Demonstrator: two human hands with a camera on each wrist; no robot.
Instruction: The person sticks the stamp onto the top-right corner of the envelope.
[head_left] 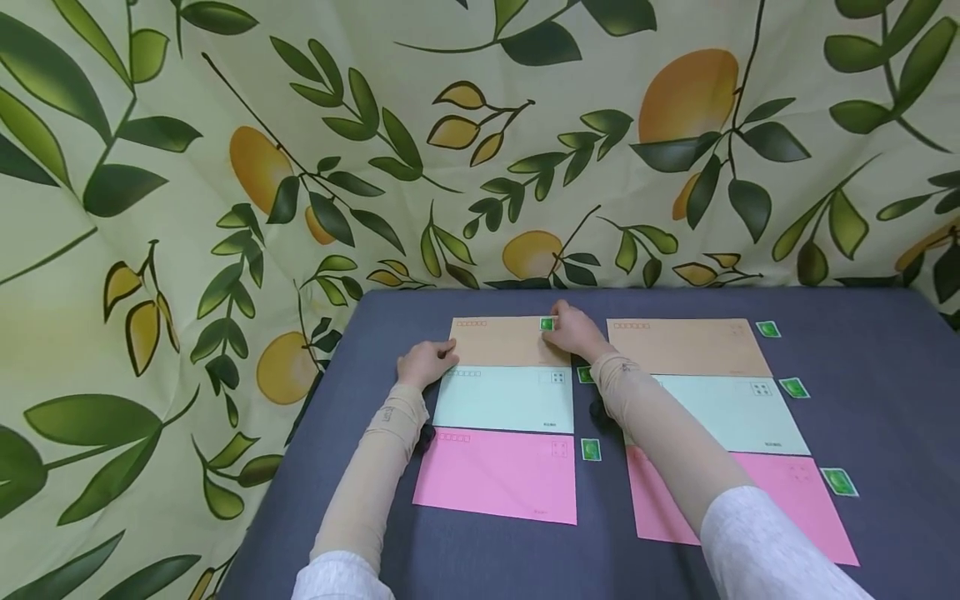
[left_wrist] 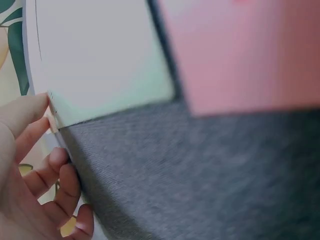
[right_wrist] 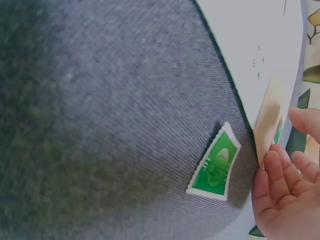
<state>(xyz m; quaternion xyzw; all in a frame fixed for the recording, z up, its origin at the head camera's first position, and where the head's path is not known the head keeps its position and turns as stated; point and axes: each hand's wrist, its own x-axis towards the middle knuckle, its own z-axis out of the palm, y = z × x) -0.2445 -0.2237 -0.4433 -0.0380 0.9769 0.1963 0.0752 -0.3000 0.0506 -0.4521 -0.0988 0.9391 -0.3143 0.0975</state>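
Note:
In the head view my left hand [head_left: 425, 364] is at the left edge of the left tan envelope [head_left: 498, 343]. Thumb and index finger pinch that edge; the other fingers curl loosely beside it. At the envelope's upper right corner my right hand [head_left: 579, 331] has its thumb and fingers about a green stamp [head_left: 547, 323], which lies over the printed corner. In the right wrist view the right hand [right_wrist: 287, 180] has its fingertips at the envelope's edge, with the thumb on the stamp's far side. Below lie a light blue envelope [head_left: 502, 400] and a pink envelope [head_left: 495, 475].
A second column holds tan [head_left: 682, 346], light blue [head_left: 738, 412] and pink [head_left: 787, 500] envelopes, partly covered by the right forearm. Several green stamps lie beside the envelopes, such as one stamp [head_left: 591, 450]. A leaf-patterned cloth [head_left: 480, 167] hangs behind the dark table [head_left: 480, 558].

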